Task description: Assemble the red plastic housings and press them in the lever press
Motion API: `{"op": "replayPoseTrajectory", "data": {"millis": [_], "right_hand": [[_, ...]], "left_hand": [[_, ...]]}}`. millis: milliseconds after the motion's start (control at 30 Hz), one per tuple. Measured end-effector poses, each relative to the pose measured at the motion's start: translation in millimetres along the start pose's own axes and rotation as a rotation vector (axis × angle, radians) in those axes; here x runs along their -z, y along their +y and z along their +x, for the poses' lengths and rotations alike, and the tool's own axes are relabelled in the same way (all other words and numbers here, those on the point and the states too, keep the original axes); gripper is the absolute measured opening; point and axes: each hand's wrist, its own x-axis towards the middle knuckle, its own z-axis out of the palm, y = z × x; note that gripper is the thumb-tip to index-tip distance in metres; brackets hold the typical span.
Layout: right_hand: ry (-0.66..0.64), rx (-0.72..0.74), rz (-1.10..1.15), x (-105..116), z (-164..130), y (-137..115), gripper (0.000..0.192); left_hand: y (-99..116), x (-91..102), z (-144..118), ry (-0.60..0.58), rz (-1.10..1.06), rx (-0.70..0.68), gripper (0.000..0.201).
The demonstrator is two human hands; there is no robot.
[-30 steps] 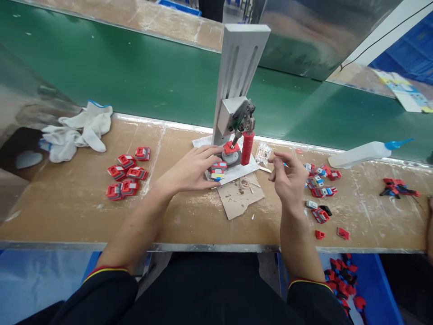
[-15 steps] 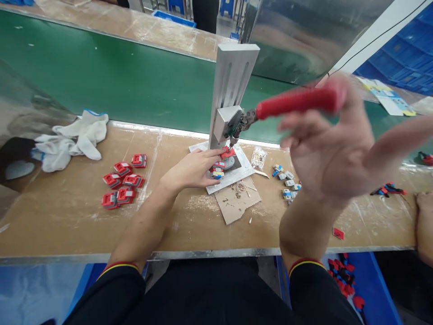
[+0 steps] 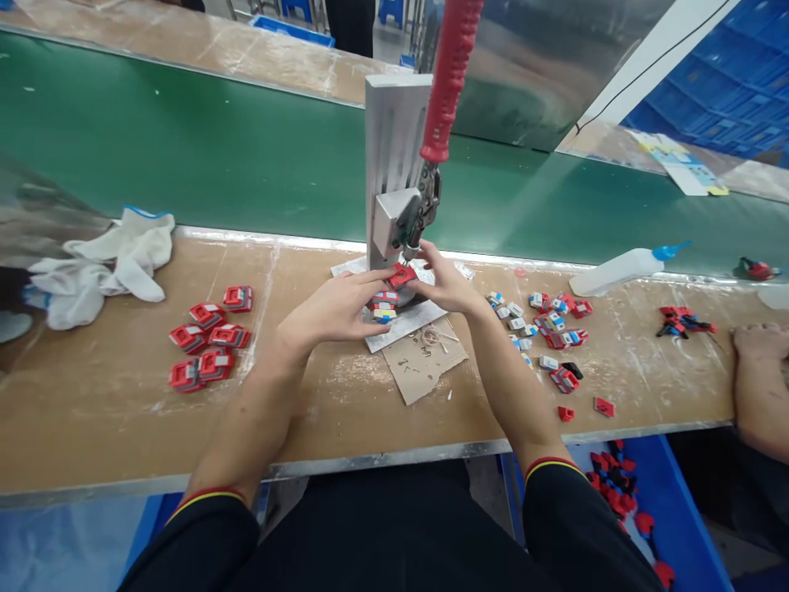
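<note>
Nearest the bench edge, loose red bits [image 3: 583,407] are scattered to the right of the press [image 3: 394,177]. A cardboard scrap [image 3: 425,362] is laid just in front of the press base. The red part [image 3: 400,275] is seated under the press head, pinched from both sides: the left hand [image 3: 336,308] is curled onto it, the right hand [image 3: 447,284] closed on its far edge, though the fingertips are partly hidden. Finished red pieces [image 3: 209,337] are grouped well left of the press, white gloves [image 3: 104,263] beyond them. The red lever handle [image 3: 447,78] is raised upright above the press. A white squeeze bottle [image 3: 622,267] is lying far right, before the green belt [image 3: 215,148]. Another person's hand [image 3: 761,341] is rested at the right edge.
</note>
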Motion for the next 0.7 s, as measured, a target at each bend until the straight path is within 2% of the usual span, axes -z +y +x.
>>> {"op": "replayPoseTrajectory", "data": {"millis": [100,167,267,367,467,600,700], "right_hand": [[-0.079,-0.024,0.029,-13,9,6,0.044],[-0.023,-0.08,0.142,-14,10,10,0.039],[0.081,-0.182,0.375,-8,-1,17,0.047],[0.104,-0.216,0.523,5,-22,20,0.056],[0.151,-0.234,0.704,20,-49,17,0.058],[0.294,-0.197,1.077,31,-88,8,0.062],[0.404,-0.127,1.165,34,-115,5,0.065]], "left_hand": [[-6,0.0,0,0.0,-0.044,0.015,0.059],[-10,1.2,-2,-0.004,-0.079,0.02,0.055],[-13,5.3,-5,0.02,-0.126,0.033,0.06],[-12,11.3,-5,0.033,-0.178,0.048,0.065],[-7,16.6,-3,0.025,-0.24,0.065,0.057],[0,17.9,0,0.044,-0.381,0.039,0.046],[3,13.0,0,0.054,-0.512,0.115,0.047]]}}
